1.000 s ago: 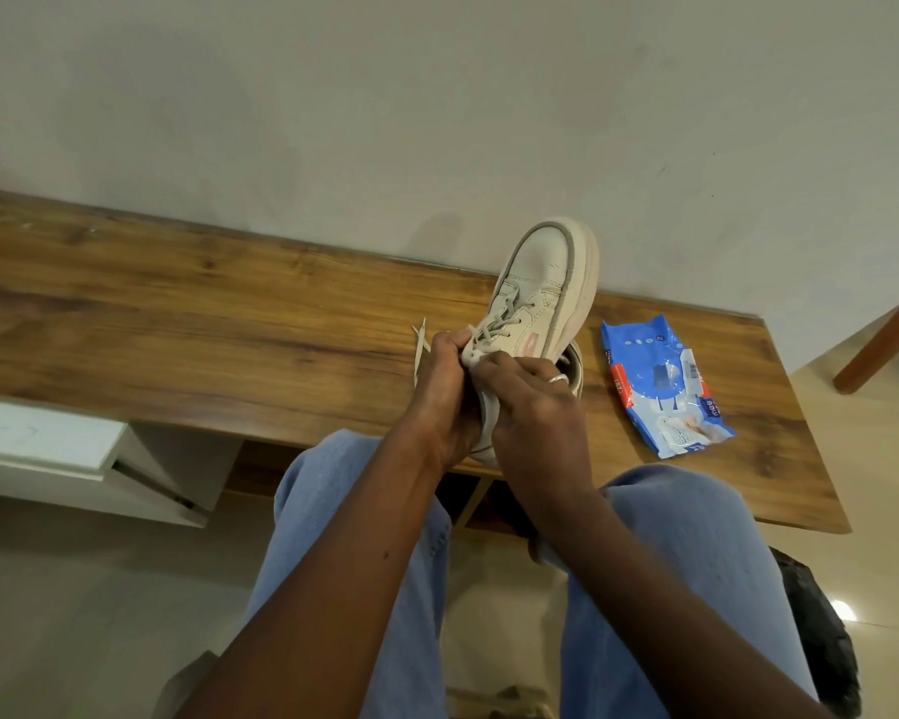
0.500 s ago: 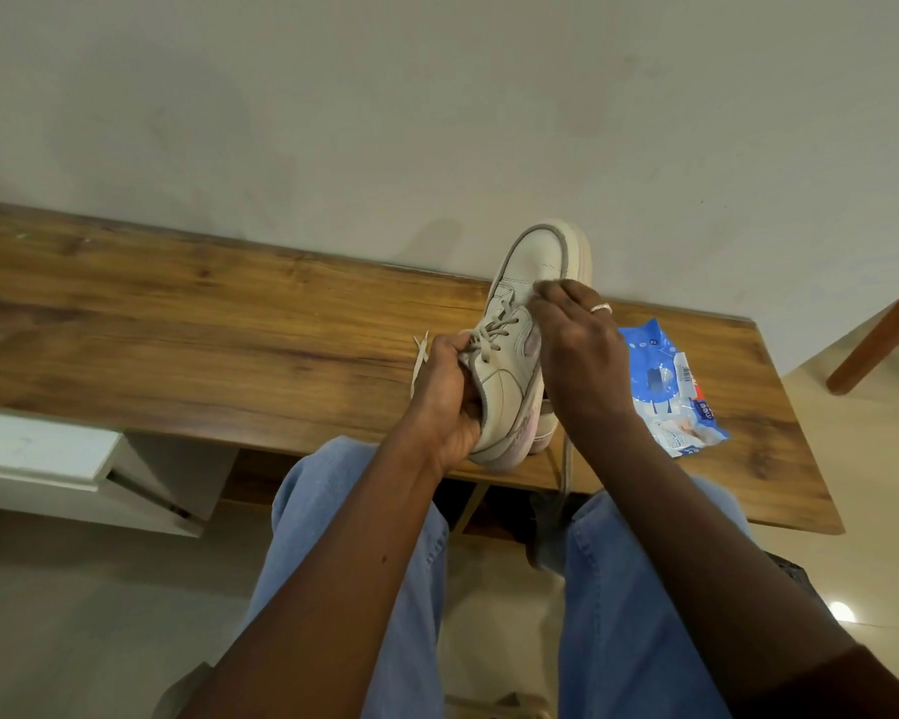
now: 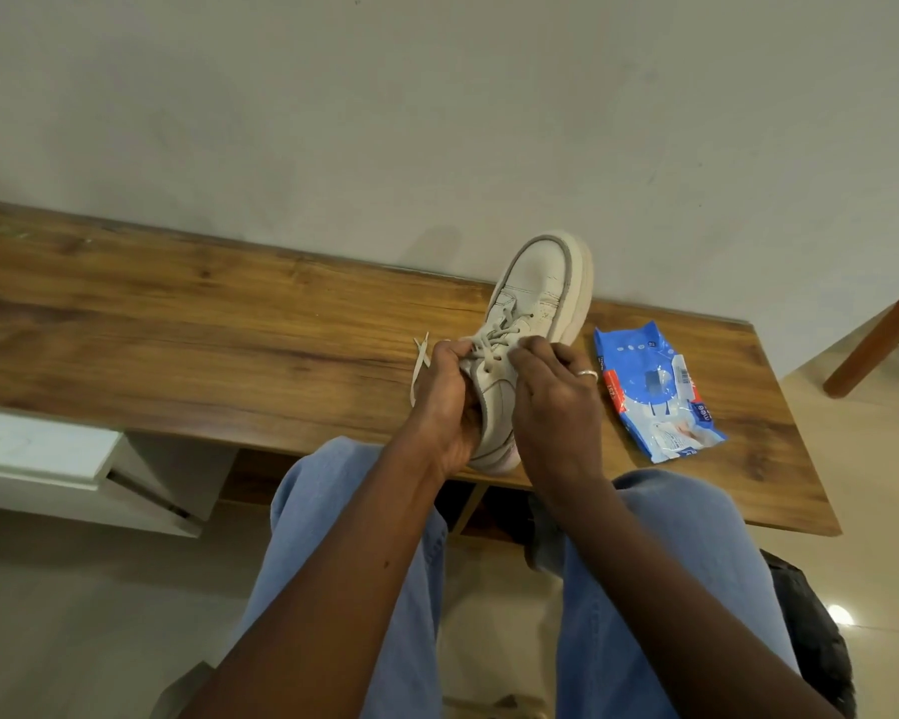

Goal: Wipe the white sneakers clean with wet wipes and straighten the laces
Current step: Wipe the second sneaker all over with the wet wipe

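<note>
A white sneaker (image 3: 535,303) sits toward the right end of the wooden tabletop (image 3: 177,324). Its heel is at the near edge and its toe points at the far edge, close to the wall (image 3: 437,96). It is rolled partly onto its side so that the thick sole faces right. The hands hide the heel, so I cannot tell whether it rests on the wood.

The left hand (image 3: 445,402) grips the sneaker from the left, fingers curled round the heel and collar, and its fingertips pinch a strand at the near end of the laces (image 3: 494,337). A loose lace end (image 3: 420,363) sticks out past the left side of that hand and hangs over the tabletop. The right hand (image 3: 554,402) comes in from the right with its fingers bent, and its fingertips pinch the laces just across from the left hand's. A ring (image 3: 586,374) shows on one of its fingers.

A blue pack of wet wipes (image 3: 655,391) lies flat just to the right of the sneaker, about midway between the far and near edges and short of the right edge. It is close to the right hand but does not touch it.

Legs in blue jeans (image 3: 644,563) fill the space below the near edge. A white drawer unit (image 3: 37,448) sits under the left part of the tabletop. Past the right end a slanted wooden leg (image 3: 878,339) stands on the pale floor (image 3: 74,614), and a dark bag (image 3: 810,630) lies beside the right knee.
</note>
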